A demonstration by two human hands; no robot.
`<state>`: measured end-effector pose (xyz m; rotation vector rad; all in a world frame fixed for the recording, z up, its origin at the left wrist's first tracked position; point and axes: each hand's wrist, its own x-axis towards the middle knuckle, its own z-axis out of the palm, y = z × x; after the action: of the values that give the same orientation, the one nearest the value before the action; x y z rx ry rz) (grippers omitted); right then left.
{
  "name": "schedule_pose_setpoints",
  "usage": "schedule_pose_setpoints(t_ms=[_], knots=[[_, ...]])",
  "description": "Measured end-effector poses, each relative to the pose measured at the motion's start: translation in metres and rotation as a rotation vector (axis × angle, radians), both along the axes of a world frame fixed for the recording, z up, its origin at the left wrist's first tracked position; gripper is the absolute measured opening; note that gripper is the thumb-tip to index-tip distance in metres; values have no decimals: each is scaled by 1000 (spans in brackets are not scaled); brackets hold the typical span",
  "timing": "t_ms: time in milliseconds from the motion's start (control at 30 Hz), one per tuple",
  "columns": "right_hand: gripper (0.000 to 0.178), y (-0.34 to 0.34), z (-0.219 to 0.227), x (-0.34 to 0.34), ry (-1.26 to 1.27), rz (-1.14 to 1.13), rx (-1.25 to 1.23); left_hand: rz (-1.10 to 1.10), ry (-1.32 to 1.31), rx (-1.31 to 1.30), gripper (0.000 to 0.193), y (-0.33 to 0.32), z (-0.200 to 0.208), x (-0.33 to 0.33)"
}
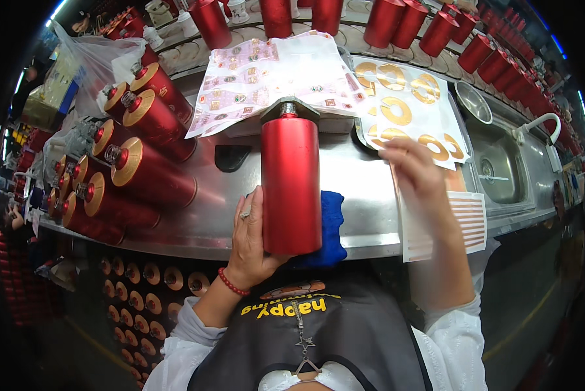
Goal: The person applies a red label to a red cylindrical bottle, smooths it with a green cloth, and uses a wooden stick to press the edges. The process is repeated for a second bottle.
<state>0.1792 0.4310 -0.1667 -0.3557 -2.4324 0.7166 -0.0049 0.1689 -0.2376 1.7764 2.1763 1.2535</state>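
Gripping the lower left side of a red bottle [291, 189] with left hand [250, 234], fingers laid along the metal-looking wall. Holds it over the steel table [364, 215], base toward the body near the front edge, clear neck pointing away into the notch of a dark holder [309, 111]. Cannot tell what is inside, given the opaque wall. Raises right hand [417, 173], blurred, above the near edge of a white sheet of gold ring labels [406, 107], with fingers bent and tips close together; cannot tell whether anything is pinched between them.

Has a blue cloth [332, 225] just beside the bottle on its right, and a sheet of striped labels [465, 225] under and past the right forearm. Has pink-printed paper [253, 78] spread behind the holder. Counts to the left a cluster of red bottles [169, 173], most with gold rings around clear necks, contents likewise hidden. Faces more bottles along a curved conveyor [354, 40] at the back. Shows, off to the right, a metal bowl [473, 103] standing beside a steel sink [501, 156].
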Motion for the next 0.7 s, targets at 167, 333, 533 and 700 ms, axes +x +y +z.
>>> schedule_pose_setpoints(t_ms=[167,333,533,700], knots=[[29,102,-8,-80,-107,-14,235,-19,31,13,108,3,3,-3],[41,125,-30,-171,-292,164,322,-23,83,15,106,-1,0,-6],[31,121,-37,-238,-569,179,594,-34,22,23,107,0,-1,-9],[24,155,-34,-252,-671,-67,711,-1,-32,86,107,1,-11,-11]])
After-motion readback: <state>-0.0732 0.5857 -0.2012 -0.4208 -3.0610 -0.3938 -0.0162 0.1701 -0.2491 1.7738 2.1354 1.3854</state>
